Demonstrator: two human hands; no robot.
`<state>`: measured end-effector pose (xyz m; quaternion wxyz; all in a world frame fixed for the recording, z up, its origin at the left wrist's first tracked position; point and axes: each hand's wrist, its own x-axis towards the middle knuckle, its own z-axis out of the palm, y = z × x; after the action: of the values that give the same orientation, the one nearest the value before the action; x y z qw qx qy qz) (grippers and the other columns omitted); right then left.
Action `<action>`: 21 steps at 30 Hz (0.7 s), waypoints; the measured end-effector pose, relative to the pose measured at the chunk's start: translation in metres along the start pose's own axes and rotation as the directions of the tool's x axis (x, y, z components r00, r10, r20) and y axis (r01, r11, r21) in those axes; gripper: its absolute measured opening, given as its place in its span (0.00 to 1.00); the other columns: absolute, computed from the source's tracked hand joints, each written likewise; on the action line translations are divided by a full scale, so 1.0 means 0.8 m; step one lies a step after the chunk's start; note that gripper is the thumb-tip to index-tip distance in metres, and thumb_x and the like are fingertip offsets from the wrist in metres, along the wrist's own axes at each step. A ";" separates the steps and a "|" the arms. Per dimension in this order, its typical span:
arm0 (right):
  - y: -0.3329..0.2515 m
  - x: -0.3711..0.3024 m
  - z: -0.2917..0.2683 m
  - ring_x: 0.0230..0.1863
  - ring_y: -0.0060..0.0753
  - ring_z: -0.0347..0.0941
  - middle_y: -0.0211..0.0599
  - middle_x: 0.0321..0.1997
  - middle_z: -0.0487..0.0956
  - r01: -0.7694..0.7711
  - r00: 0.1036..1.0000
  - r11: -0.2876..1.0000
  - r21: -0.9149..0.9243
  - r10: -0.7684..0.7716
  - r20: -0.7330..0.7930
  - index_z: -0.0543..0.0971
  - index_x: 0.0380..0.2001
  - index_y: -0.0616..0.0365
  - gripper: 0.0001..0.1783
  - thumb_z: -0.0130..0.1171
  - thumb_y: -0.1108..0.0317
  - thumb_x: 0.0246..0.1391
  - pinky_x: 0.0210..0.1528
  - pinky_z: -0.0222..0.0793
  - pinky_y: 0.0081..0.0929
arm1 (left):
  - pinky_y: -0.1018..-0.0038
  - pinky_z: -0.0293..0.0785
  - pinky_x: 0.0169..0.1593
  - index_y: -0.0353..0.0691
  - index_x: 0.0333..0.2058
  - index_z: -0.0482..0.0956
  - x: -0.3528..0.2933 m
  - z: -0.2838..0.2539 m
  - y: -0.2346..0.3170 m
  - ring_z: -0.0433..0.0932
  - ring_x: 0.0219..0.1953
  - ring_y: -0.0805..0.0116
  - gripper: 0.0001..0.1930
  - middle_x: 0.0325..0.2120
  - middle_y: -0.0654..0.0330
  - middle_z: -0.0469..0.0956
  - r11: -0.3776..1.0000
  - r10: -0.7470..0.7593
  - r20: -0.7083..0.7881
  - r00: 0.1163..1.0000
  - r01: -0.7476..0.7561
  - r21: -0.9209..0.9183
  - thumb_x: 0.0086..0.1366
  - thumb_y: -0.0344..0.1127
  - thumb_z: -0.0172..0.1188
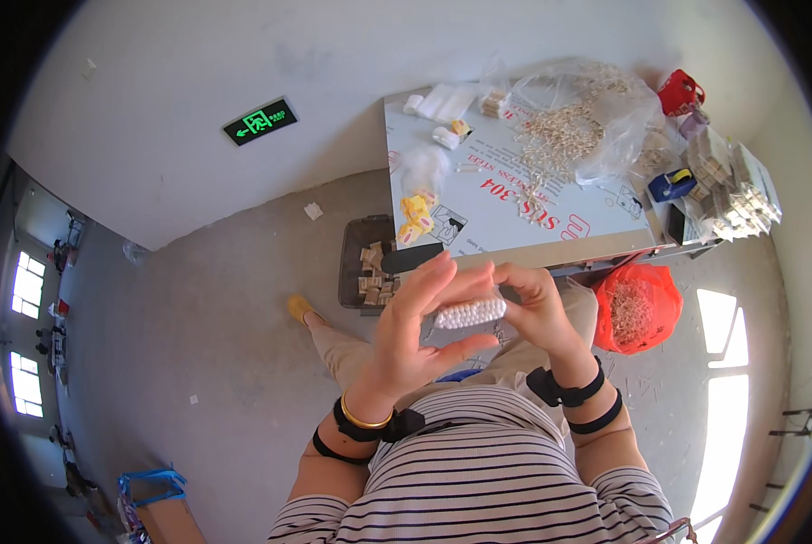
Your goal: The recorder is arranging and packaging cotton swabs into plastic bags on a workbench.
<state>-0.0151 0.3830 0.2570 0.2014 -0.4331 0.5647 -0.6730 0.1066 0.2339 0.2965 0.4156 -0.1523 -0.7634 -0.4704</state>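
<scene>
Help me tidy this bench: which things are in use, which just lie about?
In use:
left hand
right hand
clear pack of small white pieces, held by both

Lying about:
yellow-and-white pieces
clear bag of pale sticks
blue tape dispenser
orange bag

— How are the hands placed?
— Both raised before the chest, forearms rising from below. The left hand (415,331) curls thumb under, fingers over; the right hand (534,304) pinches opposite.
— Wrists?
— Black straps on both, a gold bangle on the left.
</scene>
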 end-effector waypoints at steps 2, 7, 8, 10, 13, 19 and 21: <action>0.003 0.001 -0.001 0.48 0.28 0.79 0.37 0.44 0.85 -0.016 1.000 1.000 0.022 0.016 0.003 0.82 0.46 0.64 0.13 0.64 0.77 0.57 0.54 0.73 0.28 | 0.64 0.67 0.65 0.37 0.60 0.69 0.001 0.000 0.001 0.83 0.51 0.64 0.34 0.42 0.58 0.86 0.994 -0.109 0.021 0.994 0.109 0.005 0.55 0.27 0.73; 0.008 0.005 0.001 0.48 0.27 0.79 0.36 0.44 0.85 -0.026 0.999 0.998 0.054 0.024 0.029 0.82 0.45 0.64 0.12 0.64 0.78 0.56 0.54 0.73 0.28 | 0.59 0.70 0.63 0.35 0.60 0.67 0.008 -0.016 -0.007 0.84 0.50 0.63 0.36 0.42 0.56 0.86 0.970 0.028 0.207 0.978 -0.077 0.229 0.54 0.29 0.74; 0.008 0.005 0.001 0.48 0.27 0.79 0.36 0.44 0.85 -0.029 0.999 0.998 0.056 0.027 0.033 0.82 0.45 0.64 0.12 0.64 0.78 0.56 0.54 0.73 0.28 | 0.59 0.70 0.63 0.34 0.60 0.67 0.009 -0.015 -0.007 0.84 0.50 0.63 0.36 0.42 0.57 0.86 0.965 0.044 0.203 0.978 -0.095 0.245 0.55 0.30 0.74; 0.008 0.007 0.002 0.48 0.27 0.79 0.36 0.45 0.85 -0.050 0.998 0.994 0.094 0.047 0.043 0.82 0.45 0.64 0.13 0.64 0.78 0.56 0.55 0.73 0.28 | 0.60 0.70 0.63 0.33 0.60 0.66 0.009 -0.017 -0.008 0.84 0.50 0.63 0.36 0.42 0.57 0.86 0.963 0.050 0.202 0.978 -0.101 0.249 0.55 0.30 0.74; 0.007 0.009 0.005 0.49 0.26 0.79 0.36 0.46 0.84 -0.062 0.997 0.987 0.145 0.056 0.044 0.82 0.46 0.64 0.13 0.64 0.78 0.56 0.55 0.73 0.29 | 0.61 0.70 0.63 0.34 0.62 0.67 0.013 -0.015 -0.002 0.84 0.49 0.64 0.37 0.43 0.58 0.86 0.971 0.052 0.165 0.985 -0.088 0.221 0.54 0.30 0.74; 0.023 0.011 0.003 0.51 0.26 0.78 0.36 0.48 0.84 -0.102 0.991 0.979 0.177 0.086 0.099 0.82 0.48 0.64 0.15 0.63 0.77 0.56 0.57 0.71 0.28 | 0.62 0.71 0.64 0.35 0.64 0.67 0.011 -0.023 -0.003 0.84 0.48 0.65 0.40 0.44 0.58 0.86 0.967 0.096 0.136 0.986 -0.125 0.222 0.52 0.31 0.75; 0.021 0.012 0.004 0.51 0.26 0.78 0.36 0.48 0.84 -0.124 0.989 0.974 0.192 0.104 0.108 0.82 0.48 0.64 0.15 0.63 0.77 0.56 0.57 0.71 0.28 | 0.62 0.71 0.64 0.35 0.64 0.66 0.010 -0.025 -0.002 0.84 0.48 0.65 0.41 0.44 0.58 0.85 0.965 0.097 0.142 0.985 -0.128 0.230 0.52 0.31 0.75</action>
<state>-0.0214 0.3692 0.2442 0.3089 -0.4099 0.5085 -0.6914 0.1104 0.2148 0.3060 0.4066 -0.1746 -0.8297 -0.3404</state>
